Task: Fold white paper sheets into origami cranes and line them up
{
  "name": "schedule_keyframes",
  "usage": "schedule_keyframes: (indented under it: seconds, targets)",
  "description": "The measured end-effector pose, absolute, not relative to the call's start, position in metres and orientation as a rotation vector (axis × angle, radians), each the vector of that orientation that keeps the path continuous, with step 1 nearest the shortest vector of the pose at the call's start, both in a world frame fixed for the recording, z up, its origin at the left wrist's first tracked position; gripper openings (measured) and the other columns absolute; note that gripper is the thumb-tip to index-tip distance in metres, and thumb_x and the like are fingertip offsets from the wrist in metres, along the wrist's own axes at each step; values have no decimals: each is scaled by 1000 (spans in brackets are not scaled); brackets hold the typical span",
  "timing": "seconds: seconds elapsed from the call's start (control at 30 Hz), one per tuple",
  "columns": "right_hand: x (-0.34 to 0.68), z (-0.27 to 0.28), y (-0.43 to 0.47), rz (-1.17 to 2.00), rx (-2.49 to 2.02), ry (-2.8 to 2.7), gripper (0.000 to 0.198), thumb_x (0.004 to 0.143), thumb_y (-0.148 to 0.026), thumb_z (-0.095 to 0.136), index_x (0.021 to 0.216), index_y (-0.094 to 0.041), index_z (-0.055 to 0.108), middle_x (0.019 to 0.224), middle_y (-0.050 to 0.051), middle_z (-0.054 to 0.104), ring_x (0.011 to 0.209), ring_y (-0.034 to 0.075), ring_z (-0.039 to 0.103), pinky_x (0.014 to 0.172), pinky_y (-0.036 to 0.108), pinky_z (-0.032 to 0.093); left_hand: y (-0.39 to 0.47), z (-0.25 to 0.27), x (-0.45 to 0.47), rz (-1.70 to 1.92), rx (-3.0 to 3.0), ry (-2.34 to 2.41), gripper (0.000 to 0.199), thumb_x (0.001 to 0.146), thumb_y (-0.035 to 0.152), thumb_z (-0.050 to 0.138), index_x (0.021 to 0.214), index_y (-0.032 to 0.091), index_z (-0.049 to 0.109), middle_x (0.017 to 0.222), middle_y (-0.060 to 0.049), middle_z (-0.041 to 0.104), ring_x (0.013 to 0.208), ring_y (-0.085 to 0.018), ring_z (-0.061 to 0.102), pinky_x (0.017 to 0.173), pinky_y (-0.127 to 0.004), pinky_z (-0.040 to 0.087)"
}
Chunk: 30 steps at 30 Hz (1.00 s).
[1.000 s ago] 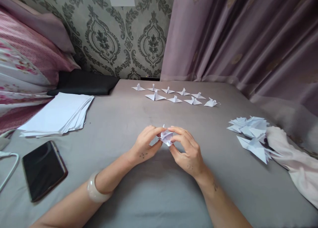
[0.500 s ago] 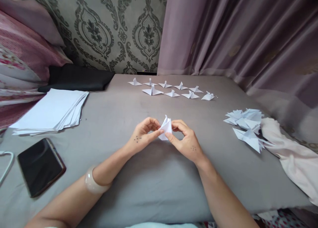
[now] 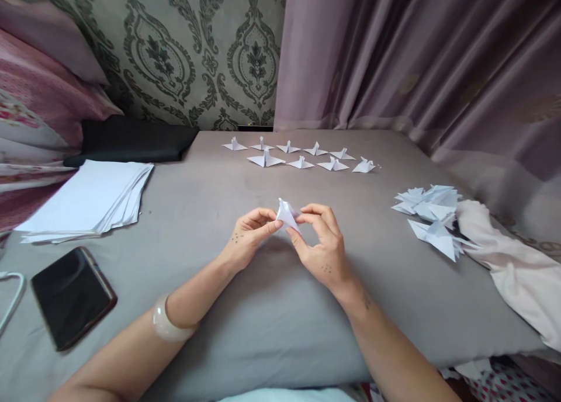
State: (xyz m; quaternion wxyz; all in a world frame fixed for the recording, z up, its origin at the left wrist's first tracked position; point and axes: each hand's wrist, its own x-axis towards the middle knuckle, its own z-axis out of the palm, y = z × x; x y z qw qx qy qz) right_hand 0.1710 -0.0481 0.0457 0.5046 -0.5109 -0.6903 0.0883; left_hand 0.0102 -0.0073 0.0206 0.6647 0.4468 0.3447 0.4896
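A small folded white paper crane (image 3: 287, 215) is held up over the middle of the grey-covered table, between both hands. My left hand (image 3: 253, 232) pinches its left side between thumb and fingers. On the other side, my right hand (image 3: 322, 238) has thumb and fingertips on the crane's right and lower edge. Parts of the crane are hidden behind the fingers. Further back, several finished paper cranes (image 3: 266, 158) stand in two rows with their wings spread.
A stack of white paper (image 3: 83, 197) lies at the left, with a black phone (image 3: 73, 297) in front and a folded black cloth (image 3: 135, 139) behind. At the right, several folded paper pieces (image 3: 433, 206) are heaped beside a pale pink cloth (image 3: 512, 267). A grey tablecloth (image 3: 210, 343) covers the surface.
The crane has been turned and tilted in my hands, its lower edge now pointing to the right. My right hand's fingers have shifted and opened wider around it.
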Motion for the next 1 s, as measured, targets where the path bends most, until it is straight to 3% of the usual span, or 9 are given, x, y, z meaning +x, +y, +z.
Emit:
schedule_keyframes:
  seconds: [0.27, 0.63, 0.8, 0.93, 1.0]
  targets:
    - [167, 43, -55, -70, -1216, -1785, 19, 80, -18, 64, 98, -25, 64, 88, 6, 57, 78, 19, 55, 71, 37, 48, -8, 21, 10, 1162, 1014, 726, 12, 74, 19, 74, 82, 18, 65, 83, 0, 70, 79, -13, 64, 78, -27, 50]
    - [165, 44, -59, -191, -1096, -1846, 30, 78, -7, 62, 103, -24, 60, 102, 7, 67, 96, 22, 62, 82, 39, 47, -13, 23, 12, 1328, 1200, 717, 9, 74, 18, 73, 80, 16, 67, 83, -1, 65, 79, -11, 60, 74, -23, 49]
    - [163, 46, -61, -47, -1044, -1815, 30, 76, -5, 62, 99, -21, 55, 102, 8, 67, 96, 20, 62, 82, 37, 49, -14, 27, 10, 1323, 1411, 683, 5, 79, 17, 69, 83, 17, 68, 87, -4, 65, 82, -14, 61, 76, -26, 49]
    - [162, 49, -61, 116, -1100, -1686, 37, 75, -5, 62, 108, -20, 51, 94, 6, 65, 86, 17, 61, 79, 34, 49, -15, 29, 8, 1245, 1606, 644, 10, 83, 14, 62, 91, 18, 68, 89, -6, 64, 86, -16, 60, 81, -30, 47]
    - [161, 51, -60, 226, -1139, -1640, 31, 77, -7, 61, 104, -20, 53, 87, 3, 62, 80, 15, 60, 76, 32, 49, -16, 29, 8, 1214, 1657, 647, 10, 85, 14, 59, 91, 17, 67, 88, -6, 63, 84, -16, 59, 81, -32, 47]
